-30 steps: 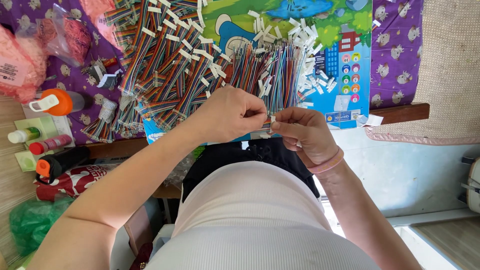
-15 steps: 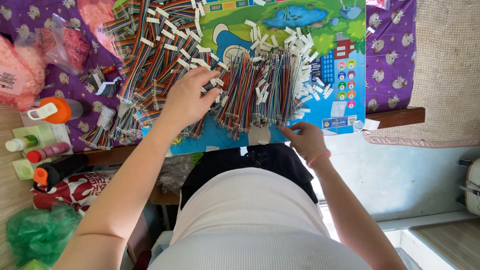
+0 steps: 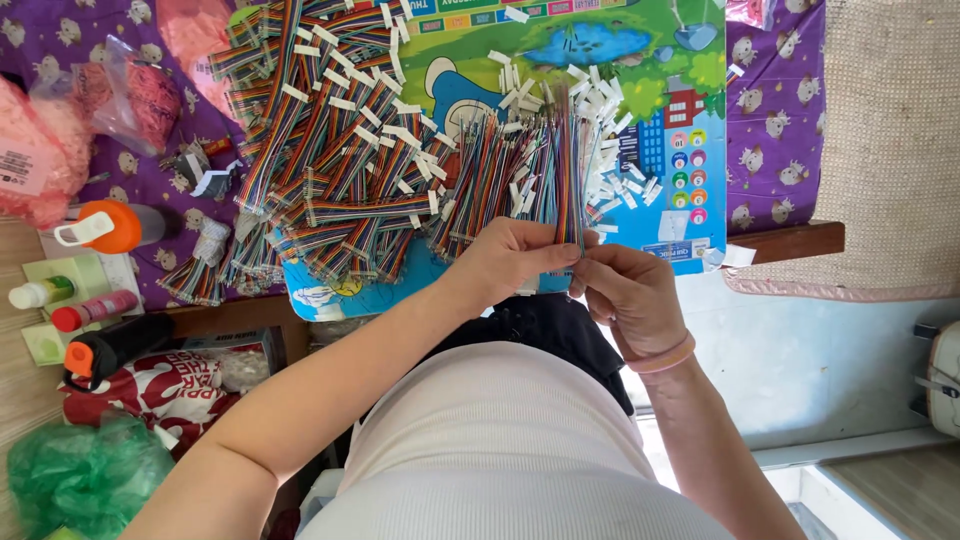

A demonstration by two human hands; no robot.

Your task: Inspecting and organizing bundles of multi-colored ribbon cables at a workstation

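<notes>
Ribbon cable bundle (image 3: 568, 170) standing upright between my hands at the desk (image 3: 790, 240) edge, left hand (image 3: 520, 262) and right hand (image 3: 625, 295) both pinching its lower end, loose cable pile (image 3: 350, 170) lying just left.

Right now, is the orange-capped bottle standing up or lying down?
Lying down. The orange-capped bottle rests on its side on the purple cloth, cap pointing left, beside the pile of rainbow wires.
</notes>
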